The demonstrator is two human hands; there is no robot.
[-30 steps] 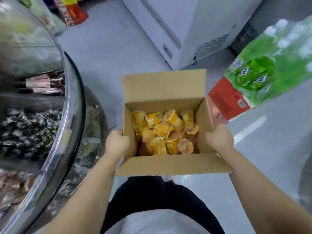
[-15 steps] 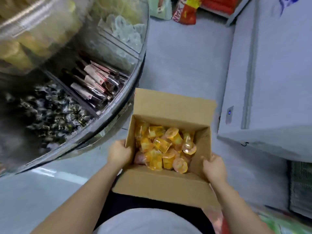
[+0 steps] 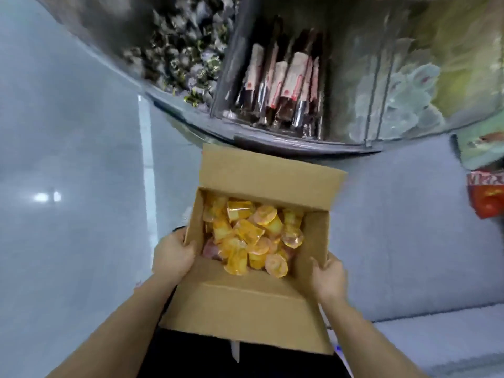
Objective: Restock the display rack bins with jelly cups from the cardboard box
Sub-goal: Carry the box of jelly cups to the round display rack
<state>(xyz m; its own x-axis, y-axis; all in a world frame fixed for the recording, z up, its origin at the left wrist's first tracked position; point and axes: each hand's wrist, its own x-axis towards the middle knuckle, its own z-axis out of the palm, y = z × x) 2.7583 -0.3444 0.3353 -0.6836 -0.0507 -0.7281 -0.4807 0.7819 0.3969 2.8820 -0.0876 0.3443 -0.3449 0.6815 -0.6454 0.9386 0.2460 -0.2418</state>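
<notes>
An open cardboard box [image 3: 240, 306] is held in front of my waist, its flaps spread. Inside lie several yellow and orange jelly cups [image 3: 251, 238] in a loose heap. My left hand [image 3: 173, 257] grips the box's left wall, thumb over the rim. My right hand [image 3: 328, 279] grips the right wall the same way. The round display rack [image 3: 300, 143] curves across the top of the view, just beyond the box's far flap. Its bins hold dark wrapped candies [image 3: 180, 61], brown and red stick packs [image 3: 281, 85] and pale wrapped sweets [image 3: 403, 94].
Grey tiled floor [image 3: 68, 186] with a white line spreads to the left and under the box. Red and green snack bags [image 3: 488, 197] lie at the right edge. A pale surface [image 3: 436, 342] crosses the lower right.
The view has swung round, bringing the display rack from the left side to straight ahead. The box, gripped by both hands throughout, now sits directly below the rack's rim.
</notes>
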